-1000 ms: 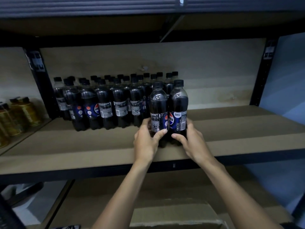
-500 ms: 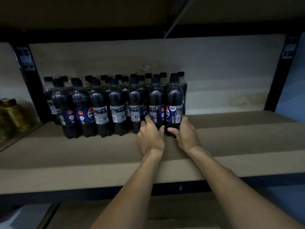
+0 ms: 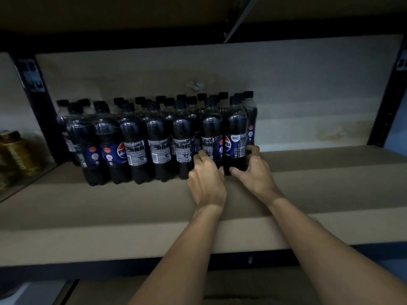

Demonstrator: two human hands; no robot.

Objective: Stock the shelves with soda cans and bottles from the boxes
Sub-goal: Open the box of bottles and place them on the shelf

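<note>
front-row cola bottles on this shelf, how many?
7: five bottles left of the hands, the sixth bottle gripped by the left hand, the rightmost bottle by the right hand. Rows behind are partly hidden.

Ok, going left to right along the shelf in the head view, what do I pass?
Gold bottles → black left post → untouched Pepsi bottles → left hand gripping the next-to-end bottle → right hand gripping the end bottle → black right post.

dark cola bottles [image 3: 158, 137] | upright, packed rows | shelf [image 3: 88, 205] left-centre
</note>
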